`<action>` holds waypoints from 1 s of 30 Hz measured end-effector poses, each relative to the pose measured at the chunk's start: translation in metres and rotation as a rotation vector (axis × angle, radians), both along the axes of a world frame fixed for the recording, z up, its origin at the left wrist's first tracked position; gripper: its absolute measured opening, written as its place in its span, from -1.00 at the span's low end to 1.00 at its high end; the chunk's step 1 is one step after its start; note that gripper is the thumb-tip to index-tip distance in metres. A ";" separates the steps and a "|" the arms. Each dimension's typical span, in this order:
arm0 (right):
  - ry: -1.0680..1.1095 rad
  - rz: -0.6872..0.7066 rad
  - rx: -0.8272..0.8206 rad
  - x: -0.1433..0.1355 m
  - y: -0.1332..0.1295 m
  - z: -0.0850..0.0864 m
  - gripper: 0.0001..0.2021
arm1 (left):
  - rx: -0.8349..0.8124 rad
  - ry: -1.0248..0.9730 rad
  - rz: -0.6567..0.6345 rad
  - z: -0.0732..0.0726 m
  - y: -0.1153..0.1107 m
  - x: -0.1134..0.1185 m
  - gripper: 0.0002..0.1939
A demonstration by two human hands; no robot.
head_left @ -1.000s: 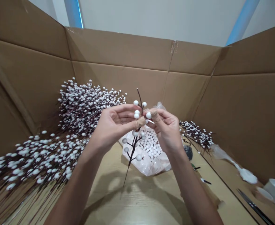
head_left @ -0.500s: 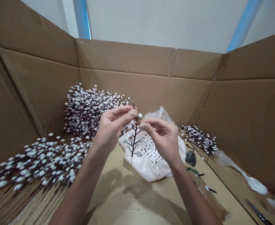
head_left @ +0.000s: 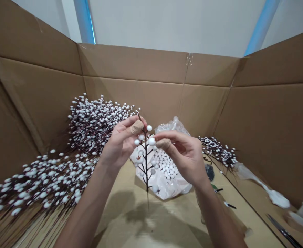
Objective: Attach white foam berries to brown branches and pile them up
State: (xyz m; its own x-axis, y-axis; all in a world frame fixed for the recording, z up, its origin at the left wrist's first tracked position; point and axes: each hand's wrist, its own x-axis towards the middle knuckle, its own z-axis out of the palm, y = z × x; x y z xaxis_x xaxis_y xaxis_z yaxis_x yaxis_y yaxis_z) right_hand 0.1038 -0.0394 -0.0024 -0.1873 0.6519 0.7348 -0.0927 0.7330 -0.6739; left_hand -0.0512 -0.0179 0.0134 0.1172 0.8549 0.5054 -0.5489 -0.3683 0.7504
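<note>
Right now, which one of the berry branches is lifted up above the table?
The single dark branch in the middle, held near its top by the left hand. The others lie in the left bunches and right bunch.

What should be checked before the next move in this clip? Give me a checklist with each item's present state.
1. Left hand grips the dark stem near its top: ok.
2. White berry sits at the fingertips of the right hand: ok.
3. That berry is firmly fixed to the stem: cannot tell.
4. Clear bag is open, with loose berries showing: ok.
5. Scissors lie away from both hands, at the far right: ok.
6. Table is free of small scraps: not ok, black bits lie beside the right forearm.
</note>
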 end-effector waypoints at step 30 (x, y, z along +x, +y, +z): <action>-0.136 -0.075 0.062 0.036 -0.008 0.015 -0.83 | 0.083 -0.132 -0.526 -0.006 -0.014 -0.001 -0.75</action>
State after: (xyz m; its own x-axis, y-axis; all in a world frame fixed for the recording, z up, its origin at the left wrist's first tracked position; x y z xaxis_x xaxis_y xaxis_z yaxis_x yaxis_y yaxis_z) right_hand 0.1394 -0.0470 0.0122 -0.2403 0.6220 0.7453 0.0530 0.7750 -0.6297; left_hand -0.0525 -0.0314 0.0072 0.4493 0.6547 0.6078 -0.7627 -0.0732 0.6426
